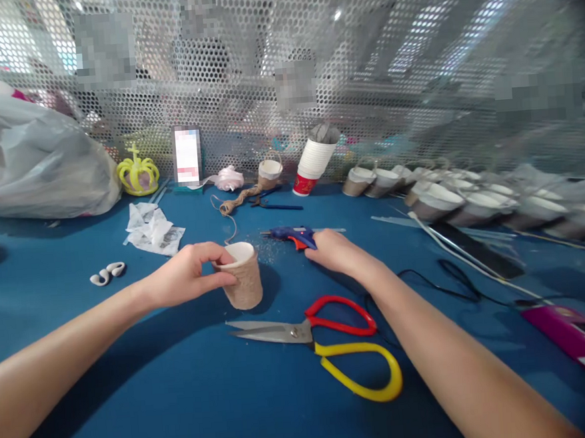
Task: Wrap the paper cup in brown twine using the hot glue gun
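My left hand [196, 272] pinches the rim of a twine-wrapped cup [244, 282], thumb outside and fingers inside the opening. The cup stands nearly upright on the blue table. A strand of twine runs from its rim back to a braided hank of twine [241, 199]. My right hand [332, 249] is closed around the handle of a blue hot glue gun [288, 234] with an orange trigger, its nozzle pointing left behind the cup. Nearer to me lie open scissors [300, 332] with one red and one yellow handle.
Crumpled white paper [154, 230] and small white pieces [108, 273] lie left. Behind are a yellow crown [138, 173], stacked paper cups [313, 161] and pliers [276, 205]. Several wrapped cups [436, 202] line the right, near a purple power strip [571, 333]. Perforated metal mesh [244, 95] closes the back.
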The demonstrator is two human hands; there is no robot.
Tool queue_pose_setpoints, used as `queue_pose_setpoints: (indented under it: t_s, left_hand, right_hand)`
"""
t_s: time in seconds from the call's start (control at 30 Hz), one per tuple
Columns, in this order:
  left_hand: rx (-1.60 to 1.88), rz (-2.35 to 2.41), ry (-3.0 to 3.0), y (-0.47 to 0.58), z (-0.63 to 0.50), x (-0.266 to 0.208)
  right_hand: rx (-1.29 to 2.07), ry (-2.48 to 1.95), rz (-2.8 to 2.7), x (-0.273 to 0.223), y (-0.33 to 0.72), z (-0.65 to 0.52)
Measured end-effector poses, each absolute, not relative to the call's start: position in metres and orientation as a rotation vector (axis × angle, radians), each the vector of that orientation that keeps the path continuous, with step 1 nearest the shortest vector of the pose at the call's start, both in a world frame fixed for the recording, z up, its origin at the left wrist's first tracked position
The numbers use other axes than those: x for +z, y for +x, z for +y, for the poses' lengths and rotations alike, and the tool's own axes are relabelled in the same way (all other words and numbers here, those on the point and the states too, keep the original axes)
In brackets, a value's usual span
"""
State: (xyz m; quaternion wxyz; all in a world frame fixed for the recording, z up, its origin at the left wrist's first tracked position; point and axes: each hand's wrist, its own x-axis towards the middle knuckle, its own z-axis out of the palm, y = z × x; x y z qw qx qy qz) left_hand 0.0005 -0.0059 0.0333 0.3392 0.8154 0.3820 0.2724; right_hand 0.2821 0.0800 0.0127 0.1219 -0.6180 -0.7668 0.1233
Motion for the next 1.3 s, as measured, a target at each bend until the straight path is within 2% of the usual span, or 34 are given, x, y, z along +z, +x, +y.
queue_pose_setpoints:
  t_s: [0.17, 0.3, 0.4, 0.47, 0.6, 0.83, 1.1, 1.3]
  left_hand:
    - [0.714, 1.016, 2.131, 0.000, -0.007, 0.034]
    - [0.719, 1.034, 2.131, 0.000, -0.007, 0.035]
    - [0.711, 1.047, 2.144, -0.001, -0.006, 0.035]
    - [0.713, 1.051, 2.144, -0.001, -0.005, 0.035]
    - [0.719, 1.044, 2.120, -0.001, -0.005, 0.033]
    - [0.725, 1.063, 2.076, 0.000, -0.005, 0.033]
    - [0.722, 1.096, 2.040, 0.000, -0.005, 0.034]
    - [0.735, 1.100, 2.040, 0.001, -0.005, 0.033]
  right_hand:
    - [0.479, -1.916, -1.978, 0.022, 0.272, 0.073]
    - [0.638, -1.736, -1.860, 0.046, 0.265, 0.050]
    - [1.031, -1.494, -1.727, 0.063, 0.259, 0.022]
    - [1.129, -1.384, -1.742, 0.069, 0.254, 0.002]
    - [1.091, -1.306, -1.863, 0.066, 0.244, -0.030]
    - [0.627, -1.389, -2.069, 0.055, 0.238, -0.044]
    - [0.707, -1.308, -2.151, 0.052, 0.241, -0.037]
    - [0.649, -1.310, -2.154, 0.048, 0.241, -0.040]
